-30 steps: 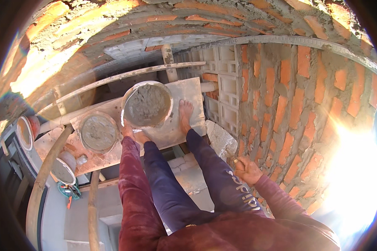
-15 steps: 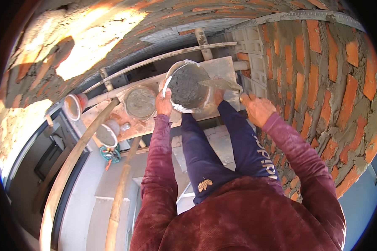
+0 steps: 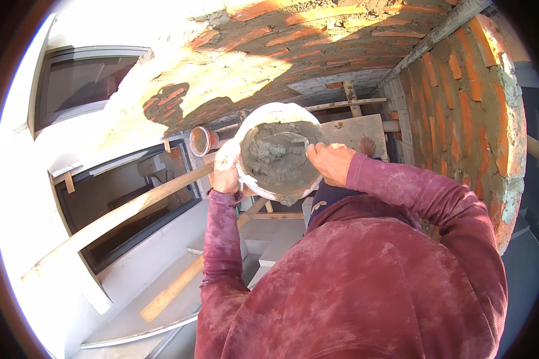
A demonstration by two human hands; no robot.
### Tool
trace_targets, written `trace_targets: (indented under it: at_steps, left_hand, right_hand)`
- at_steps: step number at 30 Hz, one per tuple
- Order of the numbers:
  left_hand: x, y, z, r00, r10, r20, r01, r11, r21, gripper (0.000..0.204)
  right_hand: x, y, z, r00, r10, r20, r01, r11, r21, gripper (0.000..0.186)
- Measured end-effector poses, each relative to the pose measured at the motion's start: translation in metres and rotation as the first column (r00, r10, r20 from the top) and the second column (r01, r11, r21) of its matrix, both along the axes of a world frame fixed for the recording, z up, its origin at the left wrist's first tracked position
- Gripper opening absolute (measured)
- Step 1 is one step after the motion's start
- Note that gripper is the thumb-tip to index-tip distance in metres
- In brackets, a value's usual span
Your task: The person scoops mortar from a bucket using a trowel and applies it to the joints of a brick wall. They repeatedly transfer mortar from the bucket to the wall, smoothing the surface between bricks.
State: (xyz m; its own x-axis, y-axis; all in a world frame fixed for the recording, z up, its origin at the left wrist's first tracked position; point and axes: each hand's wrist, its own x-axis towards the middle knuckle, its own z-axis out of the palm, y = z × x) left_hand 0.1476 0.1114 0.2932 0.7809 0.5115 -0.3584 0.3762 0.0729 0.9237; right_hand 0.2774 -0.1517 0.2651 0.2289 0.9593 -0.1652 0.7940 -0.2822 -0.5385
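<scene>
Looks like we're scooping or stirring mortar (image 3: 275, 167) in the bucket (image 3: 275, 110), which is sitting right in front of our body, mouth facing up; we're not seeing what's supporting it. Our hands are working apart: the left hand (image 3: 226, 169) is clamping the left rim, the right hand (image 3: 331, 163) is gripping the trowel (image 3: 287, 138). That trowel's lying inside the bucket, pointing left, long axis running roughly crosswise, tip getting lost in the mortar. Next move's probably calling for a steady rim and level blade.
</scene>
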Motion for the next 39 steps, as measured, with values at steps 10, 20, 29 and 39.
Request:
trace_targets:
  at_steps: [10, 20, 29, 39]
  left_hand:
    - [0.032, -0.026, 0.044, 0.96, -0.016, 0.28, 0.02, 1.0, -0.014, 0.019]
    - [0.032, -0.01, 0.043, 0.959, -0.142, 0.244, 0.126, 0.989, 0.083, 0.03]
    - [0.031, -0.007, 0.037, 0.96, 0.06, 0.275, -0.029, 0.993, -0.117, 0.03]
    - [0.012, 0.005, -0.024, 0.957, 0.174, 0.232, -0.178, 0.984, -0.005, 0.033]
  right_hand:
    - [0.035, -0.014, 0.019, 0.977, -0.106, -0.188, 0.099, 0.994, -0.046, 0.022]
    - [-0.011, 0.005, 0.073, 0.496, -0.433, -0.753, 0.354, 0.892, -0.279, 0.017]
    - [-0.018, -0.041, 0.118, 0.429, -0.502, -0.751, 0.442, 0.842, -0.31, 0.015]
    - [0.07, -0.113, 0.209, 0.217, -0.305, -0.927, 0.676, 0.732, -0.083, 0.035]
